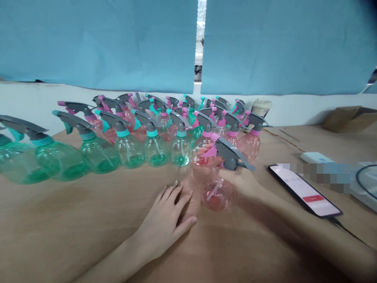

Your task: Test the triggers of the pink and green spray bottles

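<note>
My right hand is closed around the neck of a pink spray bottle with a grey trigger head, held just above the brown table. My left hand lies flat and open on the table just left of that bottle, fingers stretched out, holding nothing. Behind them stand several green spray bottles and several pink spray bottles, crowded in rows.
A phone with a lit screen and a cable lies to the right. Farther right are a white box and a grey tray edge. A paper cup and a cardboard box sit at the back, under a blue curtain.
</note>
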{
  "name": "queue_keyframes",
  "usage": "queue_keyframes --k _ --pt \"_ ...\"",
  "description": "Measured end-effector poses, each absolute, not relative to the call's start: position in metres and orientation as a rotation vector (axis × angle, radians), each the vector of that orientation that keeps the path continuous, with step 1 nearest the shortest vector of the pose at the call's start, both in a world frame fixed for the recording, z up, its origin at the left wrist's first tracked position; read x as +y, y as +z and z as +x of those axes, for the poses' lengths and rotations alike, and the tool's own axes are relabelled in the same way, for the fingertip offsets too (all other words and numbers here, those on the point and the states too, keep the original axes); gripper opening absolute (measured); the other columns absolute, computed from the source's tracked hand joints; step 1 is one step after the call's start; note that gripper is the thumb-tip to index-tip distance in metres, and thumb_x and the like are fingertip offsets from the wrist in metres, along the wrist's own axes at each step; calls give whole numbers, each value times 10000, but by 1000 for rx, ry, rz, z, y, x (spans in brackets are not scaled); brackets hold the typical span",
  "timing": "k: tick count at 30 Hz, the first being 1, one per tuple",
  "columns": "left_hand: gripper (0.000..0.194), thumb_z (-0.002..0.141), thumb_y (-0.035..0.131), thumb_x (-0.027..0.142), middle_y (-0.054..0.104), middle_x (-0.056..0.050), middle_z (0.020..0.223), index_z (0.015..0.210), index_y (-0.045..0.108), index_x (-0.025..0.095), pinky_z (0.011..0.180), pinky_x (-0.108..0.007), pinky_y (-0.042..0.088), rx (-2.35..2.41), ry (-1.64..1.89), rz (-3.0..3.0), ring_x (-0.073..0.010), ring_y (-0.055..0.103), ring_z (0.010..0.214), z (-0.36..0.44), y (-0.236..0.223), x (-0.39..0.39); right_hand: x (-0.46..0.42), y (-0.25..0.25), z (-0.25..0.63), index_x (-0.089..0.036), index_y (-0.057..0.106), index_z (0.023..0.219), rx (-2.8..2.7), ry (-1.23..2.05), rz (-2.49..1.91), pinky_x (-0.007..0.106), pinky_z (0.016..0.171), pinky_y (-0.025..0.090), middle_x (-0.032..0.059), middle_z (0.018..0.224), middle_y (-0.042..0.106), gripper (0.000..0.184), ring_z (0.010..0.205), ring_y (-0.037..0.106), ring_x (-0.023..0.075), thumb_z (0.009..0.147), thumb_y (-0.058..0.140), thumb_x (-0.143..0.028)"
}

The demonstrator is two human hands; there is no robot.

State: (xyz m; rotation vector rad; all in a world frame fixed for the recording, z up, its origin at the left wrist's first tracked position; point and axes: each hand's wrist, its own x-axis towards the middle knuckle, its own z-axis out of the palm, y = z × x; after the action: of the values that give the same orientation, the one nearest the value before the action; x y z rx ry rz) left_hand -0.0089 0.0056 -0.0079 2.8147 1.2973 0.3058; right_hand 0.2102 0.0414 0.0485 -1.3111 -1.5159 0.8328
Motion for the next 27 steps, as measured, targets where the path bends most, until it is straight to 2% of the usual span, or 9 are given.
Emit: queue_keyframes --k 9,16,22,27 --pt "508 903 423 521 412 -117 1375 1296 457 201 1008 -496 303 1290 336 2822 -302 347 1266 -11 -11 5 41 47 210 -222 492 619 -1555 824 -1262 308 583 439 -30 573 495 59 601 496 150 609 538 -258" --pt "497 903 428 512 422 -114 1369 1291 461 203 1007 -497 304 1284 351 2815 -303 358 1260 -9 -9 6 43 47 210 -221 460 583 -1551 818 -1269 304 548 407 -43 532 425 84 541 423 129 578 514 -285" --pt "503 905 425 511 414 -122 1375 1298 452 198 1014 -505 295 1287 322 2805 -301 350 1267 -9 -8 6 41 50 211 -220 452 572 -1563 807 -1270 274 494 390 -49 513 421 86 512 418 118 589 532 -248" --pt "510 903 425 519 419 -121 1369 1294 457 194 1013 -503 298 1285 339 2807 -303 355 1262 -10 -9 6 41 52 214 -230 446 552 -1662 770 -1274 270 464 367 -58 459 355 94 484 404 123 607 523 -233"
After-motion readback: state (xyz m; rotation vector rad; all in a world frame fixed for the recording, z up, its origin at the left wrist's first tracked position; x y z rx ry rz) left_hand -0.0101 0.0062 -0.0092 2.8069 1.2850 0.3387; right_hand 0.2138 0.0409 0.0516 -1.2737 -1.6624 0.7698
